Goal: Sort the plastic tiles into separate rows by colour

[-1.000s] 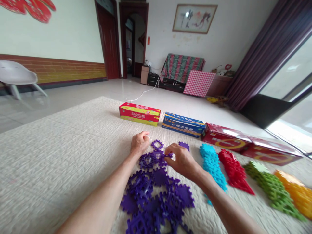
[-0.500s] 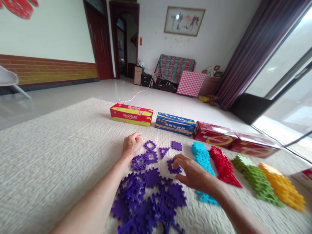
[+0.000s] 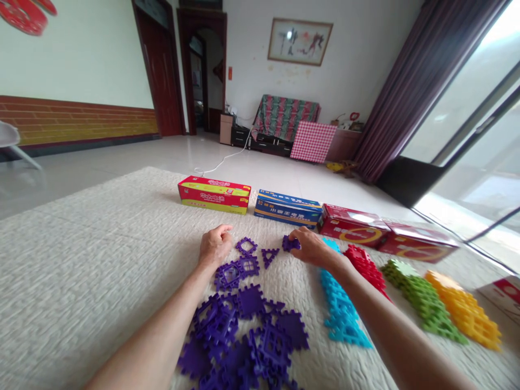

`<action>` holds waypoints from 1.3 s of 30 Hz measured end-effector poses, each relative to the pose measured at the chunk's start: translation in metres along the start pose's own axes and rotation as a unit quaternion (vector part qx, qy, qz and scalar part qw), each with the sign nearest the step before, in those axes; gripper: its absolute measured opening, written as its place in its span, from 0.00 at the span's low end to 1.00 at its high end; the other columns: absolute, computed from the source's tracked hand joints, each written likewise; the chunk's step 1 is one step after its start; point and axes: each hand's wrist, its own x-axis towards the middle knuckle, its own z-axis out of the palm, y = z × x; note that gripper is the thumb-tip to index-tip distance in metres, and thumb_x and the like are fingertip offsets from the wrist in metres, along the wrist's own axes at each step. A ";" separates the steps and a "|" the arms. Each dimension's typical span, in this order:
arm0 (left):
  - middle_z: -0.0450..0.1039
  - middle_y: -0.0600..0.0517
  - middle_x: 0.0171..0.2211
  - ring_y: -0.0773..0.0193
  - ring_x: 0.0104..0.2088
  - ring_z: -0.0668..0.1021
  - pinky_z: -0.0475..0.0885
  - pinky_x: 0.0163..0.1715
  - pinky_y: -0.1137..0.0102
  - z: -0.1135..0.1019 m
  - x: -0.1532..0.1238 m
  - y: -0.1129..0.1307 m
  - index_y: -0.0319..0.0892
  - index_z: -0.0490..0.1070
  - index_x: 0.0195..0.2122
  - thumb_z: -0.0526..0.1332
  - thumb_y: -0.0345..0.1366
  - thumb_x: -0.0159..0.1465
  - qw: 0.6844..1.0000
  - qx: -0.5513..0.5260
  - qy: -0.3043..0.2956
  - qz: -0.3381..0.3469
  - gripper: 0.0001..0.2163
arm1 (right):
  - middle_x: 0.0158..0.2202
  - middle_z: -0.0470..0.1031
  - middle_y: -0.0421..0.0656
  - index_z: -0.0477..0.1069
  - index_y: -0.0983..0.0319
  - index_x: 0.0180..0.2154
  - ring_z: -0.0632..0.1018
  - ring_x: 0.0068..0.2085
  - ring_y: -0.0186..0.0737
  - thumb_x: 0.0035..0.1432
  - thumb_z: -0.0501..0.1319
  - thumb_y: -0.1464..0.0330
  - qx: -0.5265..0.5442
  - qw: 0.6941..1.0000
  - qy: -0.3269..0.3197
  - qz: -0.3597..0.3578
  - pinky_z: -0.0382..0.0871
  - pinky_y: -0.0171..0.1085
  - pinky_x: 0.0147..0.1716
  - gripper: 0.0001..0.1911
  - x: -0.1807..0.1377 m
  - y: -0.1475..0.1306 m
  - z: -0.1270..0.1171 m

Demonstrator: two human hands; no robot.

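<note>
My right hand (image 3: 311, 246) pinches a purple building tile (image 3: 290, 245) with toothed edges, low over the mat near the blue box. Its fingertips hide part of the tile. My left hand (image 3: 215, 244) rests on the mat with curled fingers, and nothing shows in it. Beside it lie a purple square frame (image 3: 246, 246), a purple triangle tile (image 3: 268, 257), and joined or overlapping purple window tiles (image 3: 248, 266). Nearer to me spreads a loose pile of purple tiles (image 3: 249, 301), some solid and some with openings.
Rows of cyan tiles (image 3: 341, 309), red tiles (image 3: 364, 266), green tiles (image 3: 426, 303) and yellow tiles (image 3: 465, 311) lie to the right. Behind stand a red-yellow box (image 3: 214, 196), a blue box (image 3: 287, 209) and two dark red boxes (image 3: 353, 226) on the pale mat (image 3: 101, 260).
My right hand has moved away from me with the purple frame tile, from beside the triangle to where the solid square tile lay. My left hand has stayed in place.
</note>
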 end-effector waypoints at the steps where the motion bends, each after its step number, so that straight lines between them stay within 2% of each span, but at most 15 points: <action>1: 0.80 0.50 0.33 0.62 0.35 0.79 0.70 0.39 0.72 0.000 0.000 0.000 0.42 0.78 0.41 0.53 0.31 0.56 1.000 0.000 0.000 0.001 0.16 | 0.44 0.71 0.50 0.71 0.64 0.43 0.74 0.43 0.43 0.49 0.60 0.70 -0.002 1.000 -0.007 0.000 0.65 0.35 0.42 0.16 0.002 0.001 0.003; 9: 0.80 0.50 0.33 0.63 0.36 0.79 0.70 0.39 0.73 -0.001 -0.001 0.001 0.42 0.78 0.41 0.54 0.31 0.57 1.000 -0.008 -0.002 -0.002 0.16 | 0.42 0.73 0.49 0.71 0.63 0.41 0.74 0.42 0.44 0.46 0.61 0.70 -0.012 0.999 -0.032 0.002 0.64 0.34 0.40 0.17 0.009 0.000 0.008; 16: 0.80 0.50 0.35 0.63 0.36 0.79 0.70 0.40 0.73 0.000 0.000 0.000 0.43 0.78 0.42 0.54 0.30 0.57 1.000 0.000 -0.007 -0.002 0.16 | 0.42 0.73 0.49 0.70 0.64 0.40 0.74 0.41 0.42 0.47 0.60 0.69 -0.008 1.000 -0.020 -0.012 0.65 0.35 0.41 0.15 0.006 0.001 0.006; 18: 0.80 0.50 0.35 0.63 0.36 0.79 0.70 0.41 0.73 0.000 0.000 -0.001 0.43 0.78 0.42 0.53 0.30 0.57 1.000 0.002 -0.004 -0.001 0.16 | 0.44 0.72 0.50 0.70 0.64 0.40 0.74 0.43 0.44 0.46 0.60 0.71 -0.003 1.000 -0.002 -0.025 0.65 0.36 0.43 0.15 0.002 -0.007 0.002; 22: 0.80 0.50 0.35 0.63 0.36 0.79 0.70 0.41 0.72 0.001 0.001 -0.001 0.43 0.78 0.42 0.53 0.29 0.57 1.000 0.002 -0.001 0.003 0.16 | 0.45 0.71 0.50 0.68 0.64 0.42 0.73 0.46 0.42 0.48 0.56 0.76 0.054 0.990 0.045 -0.118 0.65 0.38 0.46 0.16 -0.010 -0.033 -0.003; 26: 0.80 0.51 0.35 0.63 0.37 0.79 0.70 0.41 0.73 0.002 0.000 -0.001 0.44 0.78 0.42 0.53 0.29 0.57 1.000 0.004 0.001 0.001 0.16 | 0.45 0.71 0.49 0.66 0.63 0.46 0.73 0.46 0.43 0.50 0.55 0.77 0.076 0.985 0.013 -0.153 0.66 0.41 0.46 0.18 -0.019 -0.058 0.005; 31: 0.80 0.50 0.35 0.62 0.36 0.79 0.71 0.40 0.72 0.002 0.001 -0.002 0.43 0.78 0.41 0.53 0.30 0.57 1.000 -0.002 0.003 0.010 0.16 | 0.42 0.71 0.50 0.68 0.64 0.43 0.73 0.44 0.43 0.51 0.55 0.76 0.075 0.985 -0.003 -0.156 0.67 0.42 0.44 0.15 -0.028 -0.074 0.013; 35: 0.80 0.50 0.34 0.63 0.37 0.79 0.70 0.40 0.73 0.002 0.001 -0.002 0.43 0.77 0.42 0.54 0.29 0.57 1.000 -0.008 0.006 0.012 0.16 | 0.41 0.72 0.49 0.69 0.64 0.41 0.73 0.42 0.42 0.48 0.56 0.78 0.097 0.978 -0.011 -0.183 0.67 0.40 0.43 0.16 -0.035 -0.082 0.008; 39: 0.80 0.50 0.35 0.63 0.37 0.79 0.70 0.41 0.73 0.002 0.001 -0.003 0.42 0.78 0.41 0.53 0.29 0.57 1.000 -0.016 0.012 0.010 0.16 | 0.41 0.74 0.48 0.71 0.64 0.41 0.74 0.43 0.41 0.47 0.56 0.78 0.124 0.967 -0.048 -0.216 0.67 0.38 0.44 0.17 -0.032 -0.085 -0.003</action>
